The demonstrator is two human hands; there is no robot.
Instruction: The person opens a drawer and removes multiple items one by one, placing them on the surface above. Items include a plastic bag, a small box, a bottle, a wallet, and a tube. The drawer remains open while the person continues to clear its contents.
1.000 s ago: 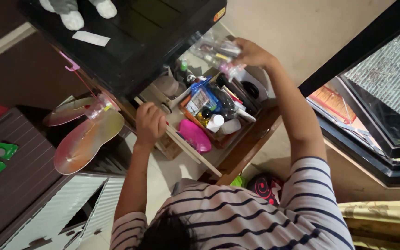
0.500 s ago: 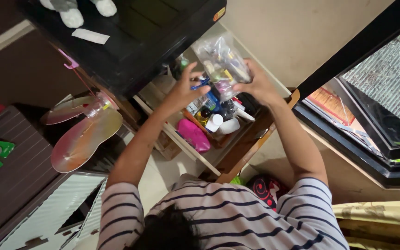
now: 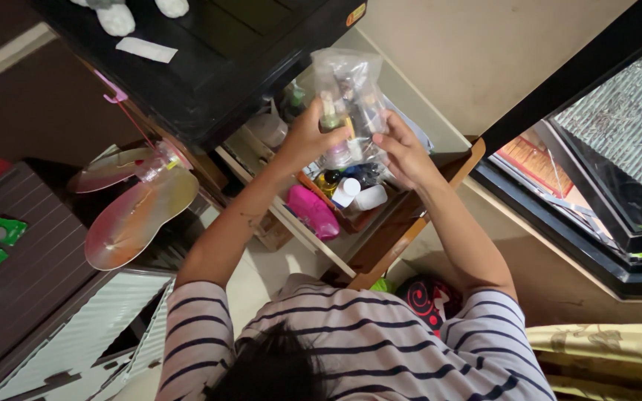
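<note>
Now left hand (image 3: pixel 307 137) & right hand (image 3: pixel 403 152) both pinching clear bag (image 3: pixel 347 85) w/ small bottles, above shelf (image 3: pixel 321 249).

I see a clear plastic bag (image 3: pixel 348 89) stuffed with small bottles, held upright above the open drawer, its crumpled top pointing up and away.

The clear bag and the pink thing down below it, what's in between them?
In the head view, a white-capped bottle and a small yellow bottle sit in the box between the clear bag and the pink thing.
</note>
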